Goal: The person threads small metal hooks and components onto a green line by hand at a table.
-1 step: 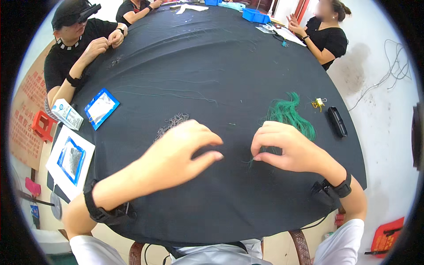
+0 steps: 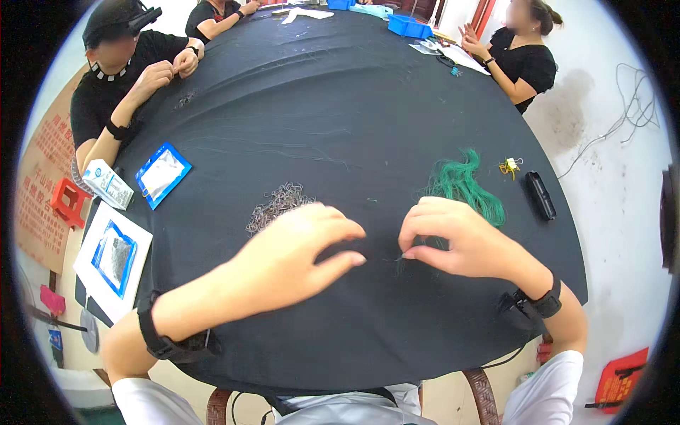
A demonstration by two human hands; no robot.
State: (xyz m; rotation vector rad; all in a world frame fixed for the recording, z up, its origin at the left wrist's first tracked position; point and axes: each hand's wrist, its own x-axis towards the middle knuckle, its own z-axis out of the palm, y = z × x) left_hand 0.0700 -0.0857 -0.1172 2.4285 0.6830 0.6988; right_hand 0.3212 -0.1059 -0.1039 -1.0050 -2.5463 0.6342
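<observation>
My left hand hovers over the black cloth with thumb and forefinger apart, and nothing shows between them. Just beyond it lies a heap of small dark bent-wire pieces that look like hooks. Thumb and forefinger of my right hand are pinched on a thin green thread, whose loose ends stick out at the fingertips. Behind the right hand, a bundle of green threads is spread on the cloth, partly covered by that hand.
Blue packets and a small carton stand to the left, with a white board nearer me. A black case and clips lie at right. Other people sit around the table; a blue bin is far off.
My left hand has shifted slightly right and toward me, showing more of the hook heap. My right hand has moved slightly left, still pinching the thread.
</observation>
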